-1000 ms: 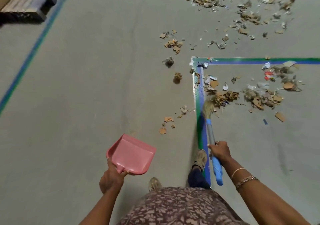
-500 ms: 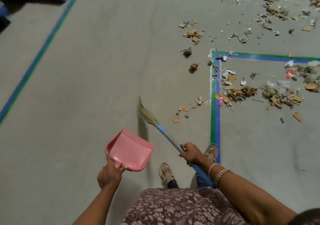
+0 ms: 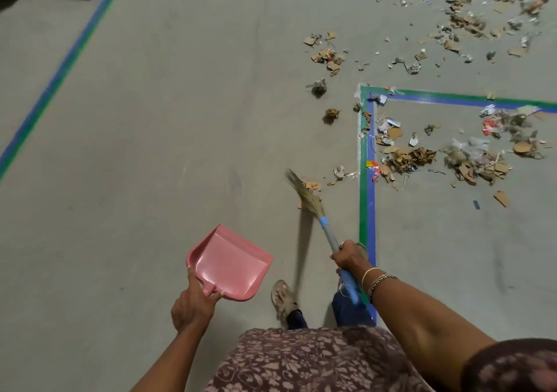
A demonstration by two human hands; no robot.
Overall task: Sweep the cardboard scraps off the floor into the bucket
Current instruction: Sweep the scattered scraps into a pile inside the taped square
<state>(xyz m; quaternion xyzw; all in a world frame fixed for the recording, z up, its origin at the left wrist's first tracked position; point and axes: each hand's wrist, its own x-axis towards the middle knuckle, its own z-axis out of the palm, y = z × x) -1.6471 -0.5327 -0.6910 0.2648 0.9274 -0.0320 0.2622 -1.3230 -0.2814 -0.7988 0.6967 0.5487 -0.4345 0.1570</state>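
My right hand grips the broom mid-handle; my left hand pinches the dustpan handle. Cardboard scraps look light, easily scattered.

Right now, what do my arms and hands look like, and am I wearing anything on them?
Both forearms are bare. The left hand and its wrist carry no jewellery that shows. The right hand has two pieces at the wrist: a thin pale bangle and a silvery beaded bracelet beside it. A dark brown sleeve with a pale floral print covers the right upper arm.
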